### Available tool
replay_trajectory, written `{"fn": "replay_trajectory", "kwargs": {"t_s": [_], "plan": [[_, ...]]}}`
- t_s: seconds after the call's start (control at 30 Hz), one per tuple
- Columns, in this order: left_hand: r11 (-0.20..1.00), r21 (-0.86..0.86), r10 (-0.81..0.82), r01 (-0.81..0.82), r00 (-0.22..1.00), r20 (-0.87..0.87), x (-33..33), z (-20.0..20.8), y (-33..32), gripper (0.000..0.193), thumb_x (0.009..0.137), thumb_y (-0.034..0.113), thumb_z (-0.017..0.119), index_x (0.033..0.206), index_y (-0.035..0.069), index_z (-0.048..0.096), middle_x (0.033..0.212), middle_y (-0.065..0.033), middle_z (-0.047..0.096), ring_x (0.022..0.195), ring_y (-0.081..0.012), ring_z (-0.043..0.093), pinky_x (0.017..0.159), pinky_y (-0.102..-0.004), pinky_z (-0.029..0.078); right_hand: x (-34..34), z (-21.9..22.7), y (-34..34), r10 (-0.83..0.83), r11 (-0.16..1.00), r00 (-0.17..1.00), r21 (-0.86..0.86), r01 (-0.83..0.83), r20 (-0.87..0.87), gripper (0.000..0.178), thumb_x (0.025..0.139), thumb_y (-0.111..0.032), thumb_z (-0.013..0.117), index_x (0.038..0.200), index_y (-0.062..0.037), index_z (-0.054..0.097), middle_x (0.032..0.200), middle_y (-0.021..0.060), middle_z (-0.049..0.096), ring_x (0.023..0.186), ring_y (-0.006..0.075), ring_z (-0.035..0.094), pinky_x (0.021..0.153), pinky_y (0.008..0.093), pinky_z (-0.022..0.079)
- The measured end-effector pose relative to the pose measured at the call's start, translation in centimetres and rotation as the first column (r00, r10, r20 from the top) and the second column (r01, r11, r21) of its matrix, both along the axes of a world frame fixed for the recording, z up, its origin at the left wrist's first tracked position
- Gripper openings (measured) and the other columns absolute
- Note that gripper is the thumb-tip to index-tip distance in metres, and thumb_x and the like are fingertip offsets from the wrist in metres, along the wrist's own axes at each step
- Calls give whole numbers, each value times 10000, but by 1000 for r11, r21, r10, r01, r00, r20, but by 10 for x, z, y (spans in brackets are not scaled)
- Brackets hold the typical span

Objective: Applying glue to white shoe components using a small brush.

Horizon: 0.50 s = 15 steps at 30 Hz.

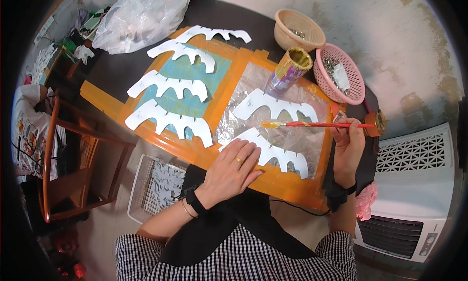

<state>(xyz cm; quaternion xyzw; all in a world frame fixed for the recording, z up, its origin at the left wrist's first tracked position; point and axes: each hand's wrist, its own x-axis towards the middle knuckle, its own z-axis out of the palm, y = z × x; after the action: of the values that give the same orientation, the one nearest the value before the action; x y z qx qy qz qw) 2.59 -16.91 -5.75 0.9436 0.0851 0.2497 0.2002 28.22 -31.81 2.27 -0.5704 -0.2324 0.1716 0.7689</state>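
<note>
My right hand (348, 147) is closed round the handle of a red paintbrush (303, 124). The brush lies level, and its bristles, coated in yellowish paste, point left. Under it is a white scalloped cutout (279, 153), with arched notches along one edge. Flat on that cutout's left end rests my left hand (232, 166), fingers stretched out and hiding part of it. A similar white cutout (274, 107) lies just beyond the brush. More of these cutouts (168, 121) lie spread on the left half of the board. Behind the brush stands a paste-smeared can (291, 70).
Orange tape edges the work board (220, 116) on a dark table (222, 17). A beige basket (312, 31) and a pink basket (358, 76) hold small metallic pieces. A plastic bag (141, 20) sits far left; a white appliance (414, 183) stands right, a wooden chair (51, 149) left.
</note>
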Motion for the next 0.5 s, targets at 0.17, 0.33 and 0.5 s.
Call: {"fn": "replay_trajectory", "kwargs": {"t_s": [0.17, 0.33, 0.5], "plan": [[1000, -10, 20, -20, 1000, -4, -1, 0, 0, 524, 872, 308, 711, 1309, 52, 576, 1253, -123, 544, 1197, -351, 500, 1033, -444, 430, -6, -25, 0, -11, 999, 1000, -48, 12, 19, 266, 1063, -249, 484, 1013, -1, 565, 970, 84, 634, 881, 128, 654, 838, 328, 607], [999, -8, 31, -31, 999, -7, 0, -1, -1, 521, 869, 302, 715, 1308, 58, 579, 1227, -118, 555, 1187, -350, 507, 1029, -437, 436, -10, -31, 6, 15, 999, 1000, -43, -14, 21, 254, 1063, -236, 482, 1020, 0, 566, 990, 97, 635, 911, 144, 653, 829, 345, 613], [999, -23, 47, -46, 999, 14, -1, -4, -1, 481, 864, 290, 719, 1279, 79, 597, 1203, -116, 565, 1179, -351, 522, 1025, -433, 447, -19, -34, 1, 28, 997, 999, -68, -27, 18, 246, 1065, -226, 477, 1020, -2, 569, 995, 103, 638, 922, 151, 653, 811, 345, 614]]}}
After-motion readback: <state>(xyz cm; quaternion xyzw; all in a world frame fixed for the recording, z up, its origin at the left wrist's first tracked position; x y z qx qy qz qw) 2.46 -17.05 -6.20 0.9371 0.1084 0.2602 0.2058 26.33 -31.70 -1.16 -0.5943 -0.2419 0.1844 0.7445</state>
